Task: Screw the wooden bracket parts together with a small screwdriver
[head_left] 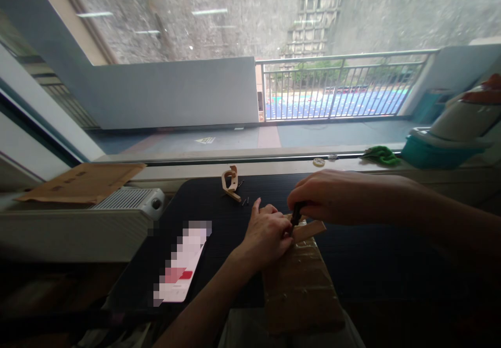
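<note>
My left hand [266, 231] is closed around a small wooden piece [311, 229] that rests on top of a brown cardboard block [301, 283] near the front of the black table [371, 254]. My right hand [332, 196] reaches in from the right, fingers pinched on a small dark tool [296, 215] held upright against the wooden piece. Both hands touch at the piece. What the tool's tip meets is hidden by my fingers.
A small wooden assembly [230, 182] with a few dark screws [245, 201] lies at the table's far edge. A white and red card [183, 264] lies left. A radiator [125, 202], cardboard sheet [84, 181], green cloth [381, 155] and teal container [434, 152] line the windowsill.
</note>
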`<state>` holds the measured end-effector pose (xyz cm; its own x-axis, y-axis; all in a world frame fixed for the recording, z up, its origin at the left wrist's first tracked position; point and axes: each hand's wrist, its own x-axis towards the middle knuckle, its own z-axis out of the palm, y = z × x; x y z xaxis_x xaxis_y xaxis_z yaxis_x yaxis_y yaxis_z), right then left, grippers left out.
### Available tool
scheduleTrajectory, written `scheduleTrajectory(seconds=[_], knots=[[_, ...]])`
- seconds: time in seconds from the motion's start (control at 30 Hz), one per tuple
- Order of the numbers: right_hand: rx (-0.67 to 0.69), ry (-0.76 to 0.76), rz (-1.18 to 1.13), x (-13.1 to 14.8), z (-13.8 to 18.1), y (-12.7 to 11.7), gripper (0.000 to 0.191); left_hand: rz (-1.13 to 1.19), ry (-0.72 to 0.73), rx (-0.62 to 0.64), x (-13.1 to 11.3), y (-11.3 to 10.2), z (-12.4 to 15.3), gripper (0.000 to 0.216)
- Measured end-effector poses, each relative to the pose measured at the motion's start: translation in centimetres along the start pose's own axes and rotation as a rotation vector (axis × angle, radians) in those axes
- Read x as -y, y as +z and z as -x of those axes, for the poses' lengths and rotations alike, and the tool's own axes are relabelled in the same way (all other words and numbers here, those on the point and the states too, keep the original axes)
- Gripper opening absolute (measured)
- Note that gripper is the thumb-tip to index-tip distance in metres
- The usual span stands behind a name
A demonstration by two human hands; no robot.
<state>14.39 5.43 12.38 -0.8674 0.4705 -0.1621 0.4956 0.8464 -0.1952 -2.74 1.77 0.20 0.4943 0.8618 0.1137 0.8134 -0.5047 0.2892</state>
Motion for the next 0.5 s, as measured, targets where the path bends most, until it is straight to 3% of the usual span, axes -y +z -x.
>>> scheduleTrajectory(seconds=[0.33, 0.5], knots=[[-0.051, 0.084, -0.012, -0.5, -0.1, 0.8, 0.022, 0.007, 0.018, 0.023, 0.1, -0.2, -0.1, 0.010], [0.030, 0.031, 0.028, 0.0, -0.7, -0.1, 0.013, 0.000, 0.010, -0.013, 0.0, 0.0, 0.0, 0.008]])
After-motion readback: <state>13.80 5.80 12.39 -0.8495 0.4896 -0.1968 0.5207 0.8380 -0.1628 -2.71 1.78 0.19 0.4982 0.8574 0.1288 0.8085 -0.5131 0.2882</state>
